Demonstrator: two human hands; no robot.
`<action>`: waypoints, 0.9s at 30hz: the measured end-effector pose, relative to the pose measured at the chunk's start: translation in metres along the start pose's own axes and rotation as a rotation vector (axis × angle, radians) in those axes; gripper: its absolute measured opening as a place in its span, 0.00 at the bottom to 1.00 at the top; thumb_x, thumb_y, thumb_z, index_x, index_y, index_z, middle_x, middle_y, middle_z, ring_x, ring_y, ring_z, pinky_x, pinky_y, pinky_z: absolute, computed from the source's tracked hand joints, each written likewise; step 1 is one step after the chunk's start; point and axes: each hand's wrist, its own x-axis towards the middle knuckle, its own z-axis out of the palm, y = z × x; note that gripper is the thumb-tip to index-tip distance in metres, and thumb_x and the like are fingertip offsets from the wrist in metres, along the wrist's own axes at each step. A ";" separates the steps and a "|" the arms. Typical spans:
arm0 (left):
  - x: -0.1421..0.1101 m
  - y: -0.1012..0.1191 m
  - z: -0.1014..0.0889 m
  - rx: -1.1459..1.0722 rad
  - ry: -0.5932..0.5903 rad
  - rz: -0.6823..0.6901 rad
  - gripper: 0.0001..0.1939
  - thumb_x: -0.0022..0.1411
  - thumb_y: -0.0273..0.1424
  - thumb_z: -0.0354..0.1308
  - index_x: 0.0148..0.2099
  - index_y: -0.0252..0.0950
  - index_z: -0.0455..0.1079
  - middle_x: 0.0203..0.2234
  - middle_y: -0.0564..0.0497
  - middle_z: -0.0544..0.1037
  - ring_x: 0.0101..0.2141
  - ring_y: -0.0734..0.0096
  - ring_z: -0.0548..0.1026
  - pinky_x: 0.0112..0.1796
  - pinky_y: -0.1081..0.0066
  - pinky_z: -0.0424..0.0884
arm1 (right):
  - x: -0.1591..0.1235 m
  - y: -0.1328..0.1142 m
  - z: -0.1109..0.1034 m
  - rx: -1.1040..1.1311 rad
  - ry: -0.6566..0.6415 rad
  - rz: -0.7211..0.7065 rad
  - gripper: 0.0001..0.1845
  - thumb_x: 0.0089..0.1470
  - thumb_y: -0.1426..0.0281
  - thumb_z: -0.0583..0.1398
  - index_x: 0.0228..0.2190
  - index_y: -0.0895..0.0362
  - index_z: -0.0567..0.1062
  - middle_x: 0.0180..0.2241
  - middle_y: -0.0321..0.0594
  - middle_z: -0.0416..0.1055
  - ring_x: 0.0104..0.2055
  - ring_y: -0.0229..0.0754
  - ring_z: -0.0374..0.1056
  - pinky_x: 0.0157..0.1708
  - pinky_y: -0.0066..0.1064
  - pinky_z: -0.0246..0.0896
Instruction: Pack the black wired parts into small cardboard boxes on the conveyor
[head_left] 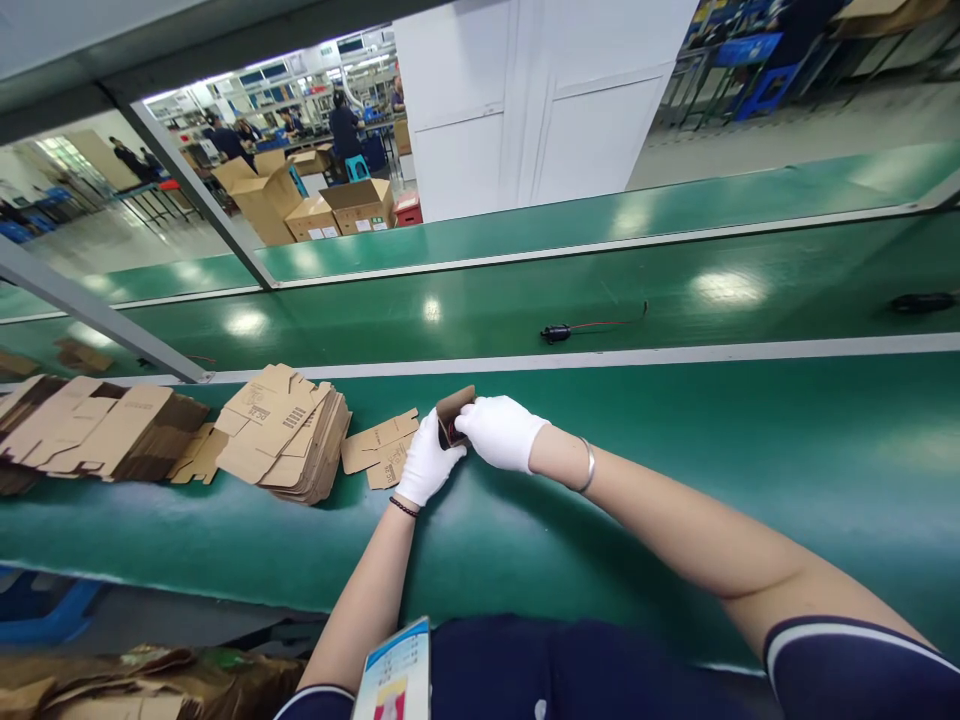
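Observation:
My left hand [429, 462], in a white glove, is wrapped round a small brown cardboard box [456, 402] whose flap stands up. The box is open toward me, with something dark and a bit of red wire inside. At its opening, the closed fingers of my right hand [501, 432], also white-gloved, hide whatever they pinch. Beside my left wrist a flat unfolded carton [379, 437] lies on the green worktop [675, 450].
A stack of flat cartons [274, 425] lies left, with more cartons [124, 425] beyond. Past a pale rail [600, 354], a black cylindrical part with a red wire [556, 333] lies on the green belt [360, 330]. A slanted metal post [112, 310] rises at left.

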 end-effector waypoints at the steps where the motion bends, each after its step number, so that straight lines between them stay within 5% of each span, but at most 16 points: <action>1: 0.000 -0.001 0.001 0.007 -0.003 0.006 0.33 0.49 0.27 0.61 0.57 0.35 0.58 0.51 0.42 0.70 0.52 0.54 0.68 0.52 0.55 0.63 | -0.003 -0.002 0.004 0.002 0.002 0.052 0.14 0.54 0.74 0.53 0.41 0.60 0.73 0.41 0.51 0.71 0.40 0.53 0.70 0.35 0.40 0.64; 7: 0.006 -0.022 -0.029 0.227 0.089 0.108 0.46 0.48 0.32 0.62 0.66 0.36 0.43 0.61 0.39 0.56 0.60 0.51 0.56 0.58 0.54 0.54 | 0.011 0.012 0.026 0.056 0.058 0.245 0.18 0.60 0.75 0.46 0.47 0.58 0.69 0.47 0.52 0.68 0.40 0.49 0.71 0.36 0.37 0.65; 12: 0.023 -0.033 -0.067 0.574 0.025 -0.023 0.38 0.52 0.41 0.60 0.62 0.32 0.54 0.55 0.37 0.65 0.58 0.49 0.59 0.55 0.55 0.57 | 0.074 0.058 0.010 0.074 0.147 0.346 0.20 0.60 0.77 0.44 0.50 0.63 0.66 0.47 0.58 0.67 0.46 0.50 0.69 0.42 0.39 0.62; 18: 0.037 -0.024 -0.056 0.794 -0.048 -0.207 0.25 0.56 0.45 0.56 0.51 0.36 0.69 0.43 0.41 0.73 0.48 0.52 0.68 0.47 0.60 0.64 | 0.138 0.075 -0.007 0.191 0.219 0.407 0.18 0.58 0.79 0.46 0.47 0.67 0.69 0.46 0.61 0.68 0.47 0.54 0.68 0.43 0.44 0.62; 23: 0.040 -0.020 -0.052 0.768 0.011 -0.200 0.17 0.63 0.39 0.47 0.44 0.35 0.72 0.37 0.42 0.74 0.42 0.59 0.72 0.43 0.65 0.64 | 0.125 0.058 -0.002 0.316 0.336 0.342 0.20 0.61 0.72 0.48 0.53 0.62 0.65 0.52 0.58 0.64 0.50 0.52 0.66 0.47 0.44 0.60; 27: 0.042 -0.007 -0.063 0.682 0.095 -0.174 0.21 0.65 0.37 0.40 0.41 0.31 0.70 0.36 0.40 0.75 0.38 0.60 0.73 0.38 0.66 0.66 | 0.084 0.029 0.016 0.418 0.421 0.274 0.23 0.60 0.56 0.51 0.53 0.52 0.67 0.54 0.43 0.65 0.54 0.41 0.63 0.51 0.31 0.59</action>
